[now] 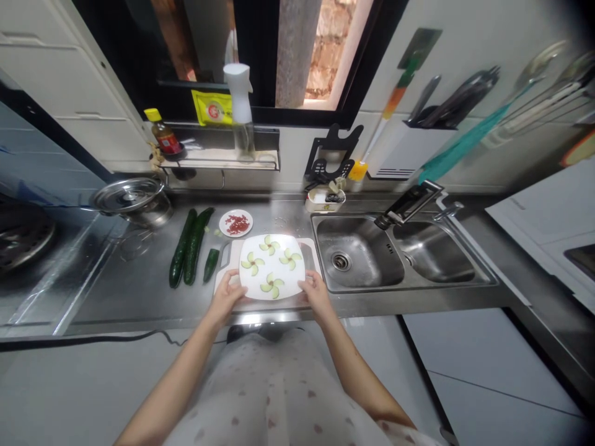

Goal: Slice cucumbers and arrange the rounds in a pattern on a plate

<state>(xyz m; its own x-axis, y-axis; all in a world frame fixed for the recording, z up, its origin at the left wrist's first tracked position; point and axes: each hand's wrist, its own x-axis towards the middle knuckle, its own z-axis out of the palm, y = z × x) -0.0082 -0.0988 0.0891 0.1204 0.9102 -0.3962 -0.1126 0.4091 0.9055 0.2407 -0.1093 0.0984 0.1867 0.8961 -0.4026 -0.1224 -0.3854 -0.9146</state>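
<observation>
A white square plate point(272, 266) with rounded corners is held between my two hands, above a cutting board point(312, 250). Several pinwheel flowers of cucumber slices point(272, 286), each with a small reddish centre, are laid out on it. My left hand point(227, 294) grips the plate's left edge, thumb on top. At the right edge my right hand point(317, 292) holds it the same way. Left of the board lie two whole cucumbers point(190, 248) and a short cut cucumber piece point(211, 265). Behind the plate sits a small white dish point(236, 234) holding red bits.
A double steel sink point(357, 257) with a black faucet point(404, 207) is on the right. A lidded steel pot point(134, 201) stands at the back left. The wall shelf point(223, 162) carries a sauce bottle point(167, 137) and a spray bottle point(242, 118). A knife block point(402, 148) hangs on the wall.
</observation>
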